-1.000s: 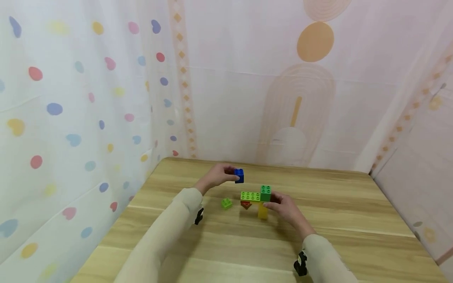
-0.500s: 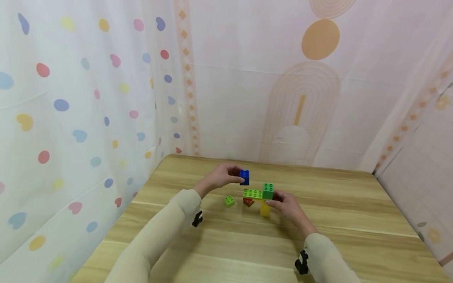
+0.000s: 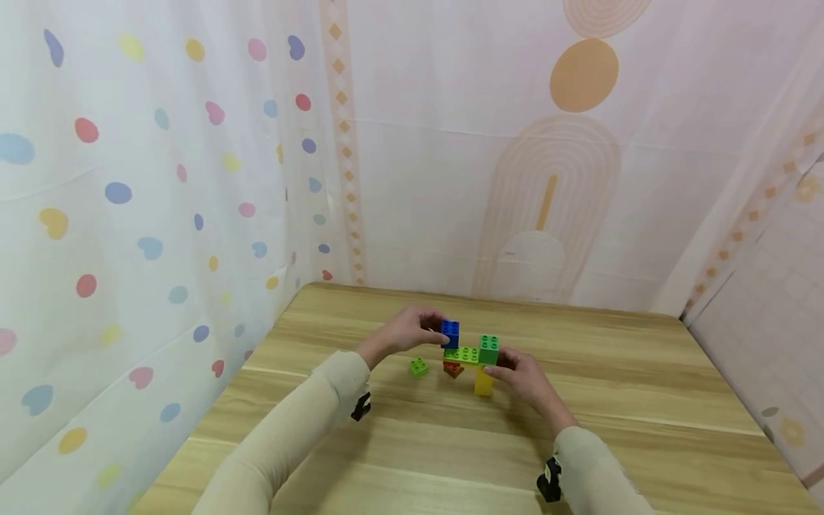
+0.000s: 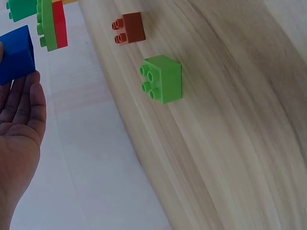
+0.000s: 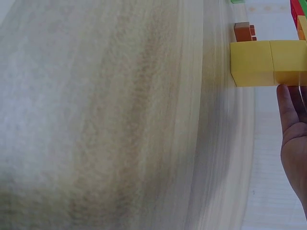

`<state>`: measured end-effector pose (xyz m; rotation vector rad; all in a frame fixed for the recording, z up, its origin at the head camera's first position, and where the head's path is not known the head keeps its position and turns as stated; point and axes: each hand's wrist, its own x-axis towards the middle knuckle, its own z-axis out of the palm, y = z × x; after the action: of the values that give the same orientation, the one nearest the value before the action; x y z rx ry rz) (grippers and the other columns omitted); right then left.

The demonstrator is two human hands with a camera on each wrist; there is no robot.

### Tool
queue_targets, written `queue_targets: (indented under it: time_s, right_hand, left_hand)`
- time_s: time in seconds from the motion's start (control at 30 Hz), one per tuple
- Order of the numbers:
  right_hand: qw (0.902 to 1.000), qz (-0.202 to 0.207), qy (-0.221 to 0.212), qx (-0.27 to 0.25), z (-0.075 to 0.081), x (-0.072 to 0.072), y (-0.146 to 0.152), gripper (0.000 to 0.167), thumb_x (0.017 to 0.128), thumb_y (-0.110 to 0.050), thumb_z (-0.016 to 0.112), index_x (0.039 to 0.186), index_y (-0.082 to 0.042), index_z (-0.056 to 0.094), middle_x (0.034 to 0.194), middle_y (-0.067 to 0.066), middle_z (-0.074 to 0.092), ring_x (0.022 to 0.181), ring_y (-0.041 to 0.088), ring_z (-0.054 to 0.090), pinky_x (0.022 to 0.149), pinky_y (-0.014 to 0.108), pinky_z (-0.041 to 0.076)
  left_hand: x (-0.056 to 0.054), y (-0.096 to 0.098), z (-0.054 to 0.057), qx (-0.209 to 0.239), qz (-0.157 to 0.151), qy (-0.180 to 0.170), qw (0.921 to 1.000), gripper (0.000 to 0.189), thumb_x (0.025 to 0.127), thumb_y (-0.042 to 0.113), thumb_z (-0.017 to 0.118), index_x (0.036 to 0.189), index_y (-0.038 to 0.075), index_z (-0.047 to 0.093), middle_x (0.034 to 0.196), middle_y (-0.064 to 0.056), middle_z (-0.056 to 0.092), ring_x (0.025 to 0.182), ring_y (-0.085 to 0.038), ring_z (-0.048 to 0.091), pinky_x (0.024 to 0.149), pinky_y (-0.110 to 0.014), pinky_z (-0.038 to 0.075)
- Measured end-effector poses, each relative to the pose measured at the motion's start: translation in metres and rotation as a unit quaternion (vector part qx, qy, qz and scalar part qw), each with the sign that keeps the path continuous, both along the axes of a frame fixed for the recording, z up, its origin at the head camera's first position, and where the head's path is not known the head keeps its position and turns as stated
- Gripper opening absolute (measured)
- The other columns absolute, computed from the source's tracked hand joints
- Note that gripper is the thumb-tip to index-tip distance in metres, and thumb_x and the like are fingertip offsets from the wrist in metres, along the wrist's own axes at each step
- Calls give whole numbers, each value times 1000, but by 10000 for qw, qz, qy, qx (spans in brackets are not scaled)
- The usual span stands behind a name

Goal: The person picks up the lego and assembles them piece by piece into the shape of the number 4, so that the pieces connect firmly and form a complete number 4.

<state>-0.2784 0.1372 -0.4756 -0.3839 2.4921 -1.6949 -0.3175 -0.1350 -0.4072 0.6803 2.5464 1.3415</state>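
In the head view my left hand (image 3: 410,331) pinches a blue brick (image 3: 450,334) just above the left end of a long lime-green brick (image 3: 462,355). A narrow gap seems to separate the two in the left wrist view. That long brick belongs to a built structure: a green brick (image 3: 488,349) tops its right end, yellow bricks (image 5: 252,63) stand stacked as a column beneath, and a red brick (image 4: 59,24) sits under its left part. My right hand (image 3: 524,378) grips the structure near the column's top, thumb in front; its other fingers are partly hidden.
A small lime-green brick (image 4: 170,79) lies loose on the wooden table (image 3: 418,443), left of the structure. A brown brick (image 4: 133,28) rests on the table behind the column. Patterned curtains (image 3: 438,179) border the table's back and sides.
My left hand has carried the blue brick rightward and then down, towards the long brick's left end. The right hand keeps its grip on the structure; the head view has shifted slightly.
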Motion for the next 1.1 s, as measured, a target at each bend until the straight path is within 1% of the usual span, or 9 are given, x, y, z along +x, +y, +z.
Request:
queue_targets:
  time_s: [0.13, 0.3, 0.53, 0.7, 0.87, 1.1]
  right_hand:
    - [9999, 43, 91, 11, -1, 0, -1, 38, 93, -21, 72, 127, -4, 65, 110, 6, 69, 100, 18, 62, 86, 33, 51]
    - [10000, -29, -25, -46, -2, 0, -1, 37, 93, -18, 72, 127, -6, 66, 111, 4, 69, 101, 18, 61, 89, 35, 50]
    - [10000, -57, -20, -13, -2, -1, -1, 35, 93, -18, 72, 125, -7, 67, 110, 3, 69, 102, 18, 62, 90, 37, 50]
    - [10000, -34, 30, -3, -1, 0, -1, 34, 93, -19, 72, 125, -8, 67, 109, 3, 70, 102, 19, 62, 90, 38, 50]
    - [10000, 22, 44, 11, -1, 0, -1, 36, 93, -19, 72, 126, -7, 66, 111, 3, 69, 102, 19, 61, 90, 38, 50]
    - [10000, -20, 23, 29, -3, -1, -1, 35, 93, -20, 72, 125, -9, 67, 111, 2, 69, 103, 19, 62, 92, 40, 50]
  left_hand:
    - [0, 1, -3, 10, -69, -46, 10000, 33, 91, 21, 75, 121, 8, 67, 103, -2, 69, 95, -17, 64, 85, -35, 53]
    - [1, 2, -9, 66, -115, -70, 9999, 34, 91, 21, 75, 121, 8, 67, 104, -1, 69, 96, -17, 64, 87, -35, 52]
    - [2, 3, -12, 165, -133, -228, 9995, 36, 91, 21, 75, 122, 7, 66, 104, -2, 69, 96, -17, 64, 86, -34, 53]
    - [3, 4, -12, 117, -166, -155, 9997, 34, 90, 22, 76, 120, 8, 67, 103, -1, 69, 95, -17, 64, 85, -34, 53]
    - [4, 5, -11, 102, -213, -163, 9996, 33, 91, 21, 75, 120, 8, 67, 104, -1, 69, 96, -17, 64, 85, -34, 53]
    - [7, 6, -10, 1, -166, -122, 9998, 33, 91, 20, 75, 121, 9, 66, 104, -1, 68, 96, -16, 64, 86, -34, 53]
